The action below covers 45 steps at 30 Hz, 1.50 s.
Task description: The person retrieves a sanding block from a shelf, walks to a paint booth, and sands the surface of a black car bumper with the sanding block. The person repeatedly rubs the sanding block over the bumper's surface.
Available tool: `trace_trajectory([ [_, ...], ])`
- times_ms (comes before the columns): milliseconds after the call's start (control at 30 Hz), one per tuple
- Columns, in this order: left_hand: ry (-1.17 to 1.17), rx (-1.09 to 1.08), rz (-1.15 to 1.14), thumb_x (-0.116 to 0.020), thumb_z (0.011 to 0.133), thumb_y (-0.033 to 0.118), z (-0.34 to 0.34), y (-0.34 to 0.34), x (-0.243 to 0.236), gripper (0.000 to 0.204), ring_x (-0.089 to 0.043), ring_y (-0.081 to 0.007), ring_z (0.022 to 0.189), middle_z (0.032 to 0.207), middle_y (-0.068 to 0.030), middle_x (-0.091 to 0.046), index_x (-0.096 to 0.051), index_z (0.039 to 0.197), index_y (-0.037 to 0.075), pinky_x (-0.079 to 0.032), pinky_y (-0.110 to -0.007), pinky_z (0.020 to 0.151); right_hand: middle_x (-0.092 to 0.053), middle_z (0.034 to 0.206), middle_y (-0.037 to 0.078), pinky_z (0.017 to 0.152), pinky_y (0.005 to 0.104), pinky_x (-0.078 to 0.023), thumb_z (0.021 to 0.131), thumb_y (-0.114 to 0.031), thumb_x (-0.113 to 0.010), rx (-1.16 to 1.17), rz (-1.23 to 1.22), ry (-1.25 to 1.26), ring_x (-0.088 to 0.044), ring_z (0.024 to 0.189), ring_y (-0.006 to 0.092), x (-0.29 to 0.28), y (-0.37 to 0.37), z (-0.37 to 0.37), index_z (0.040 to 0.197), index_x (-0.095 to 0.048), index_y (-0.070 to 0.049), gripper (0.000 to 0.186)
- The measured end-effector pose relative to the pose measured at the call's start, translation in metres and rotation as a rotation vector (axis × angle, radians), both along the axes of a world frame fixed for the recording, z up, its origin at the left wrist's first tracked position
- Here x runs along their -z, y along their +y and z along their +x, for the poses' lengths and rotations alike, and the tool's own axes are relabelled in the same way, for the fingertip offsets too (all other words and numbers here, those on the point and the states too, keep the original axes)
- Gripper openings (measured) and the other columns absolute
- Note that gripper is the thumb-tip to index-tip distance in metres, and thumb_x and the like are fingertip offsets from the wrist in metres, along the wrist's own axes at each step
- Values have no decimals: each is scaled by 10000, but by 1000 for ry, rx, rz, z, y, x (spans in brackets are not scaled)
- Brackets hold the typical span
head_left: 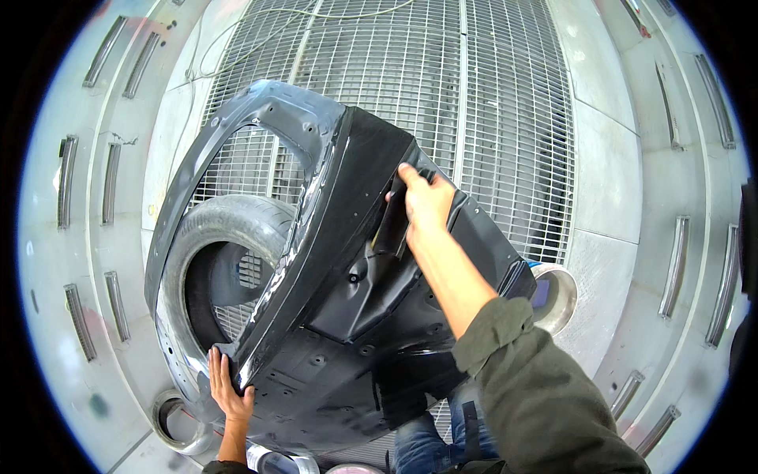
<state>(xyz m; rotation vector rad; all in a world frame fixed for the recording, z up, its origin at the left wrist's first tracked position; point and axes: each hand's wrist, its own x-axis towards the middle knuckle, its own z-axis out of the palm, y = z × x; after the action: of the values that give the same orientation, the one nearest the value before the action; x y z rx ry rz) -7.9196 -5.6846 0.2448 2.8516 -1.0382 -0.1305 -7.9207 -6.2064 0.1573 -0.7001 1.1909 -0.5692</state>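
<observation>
A large black car body panel (pixel 316 355), a door or tailgate by its window opening, lies tilted across the view in front of me. My right hand (pixel 427 207) grips its upper edge, thumb on top, beside a deep recess; some of its fingers are hidden. At the lower corner of the window frame (pixel 163 265), my left hand (pixel 230 389) straddles the edge. Its fingers stretch along the frame and its thumb presses the panel face. Through the window opening shows a grey tyre (pixel 229 217), partly covered by the panel.
Metal floor grating (pixel 505 118) runs under everything. Round metal drums or rims stand at the lower left (pixel 163 416) and right (pixel 562 300) of the panel. A thin hose (pixel 347 15) crosses the far floor. Pale walls with slotted vents (pixel 675 265) rise on both sides.
</observation>
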Motion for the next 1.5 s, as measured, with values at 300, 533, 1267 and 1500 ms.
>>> trace_trajectory([
  [300,-2,2,-8,-450,986,632,0,-2,0,807,-399,-473,1463,1560,-282,-441,-513,1459,-19,-315,-530,1206,-707,801,126,469,344,-543,902,-97,-750,14,-79,-16,-652,566,185,-17,16,-6,947,-689,85,196],
  [533,-17,-22,-14,-471,965,667,-2,-4,-1,848,-407,-453,1464,1559,-265,-453,-520,1458,-21,-315,-513,1209,-707,854,134,506,353,-579,936,-118,-739,-31,-77,-101,-672,606,217,5,68,-20,985,-652,56,201],
  [1267,-82,-94,-23,-441,920,789,-3,4,8,956,-461,-409,1442,1518,-226,-521,-573,1417,-17,-354,-483,1196,-599,795,31,577,344,-484,852,-177,-780,-1398,-2041,-465,-626,681,228,-31,-51,7,880,-596,-95,204],
  [1500,-105,-83,-38,-442,912,786,-3,5,10,947,-480,-407,1429,1490,-228,-550,-604,1388,-17,-386,-485,1174,-596,817,18,595,291,-453,811,-185,-785,-1303,-2349,-724,-599,690,160,-30,-56,20,908,-633,-71,213],
])
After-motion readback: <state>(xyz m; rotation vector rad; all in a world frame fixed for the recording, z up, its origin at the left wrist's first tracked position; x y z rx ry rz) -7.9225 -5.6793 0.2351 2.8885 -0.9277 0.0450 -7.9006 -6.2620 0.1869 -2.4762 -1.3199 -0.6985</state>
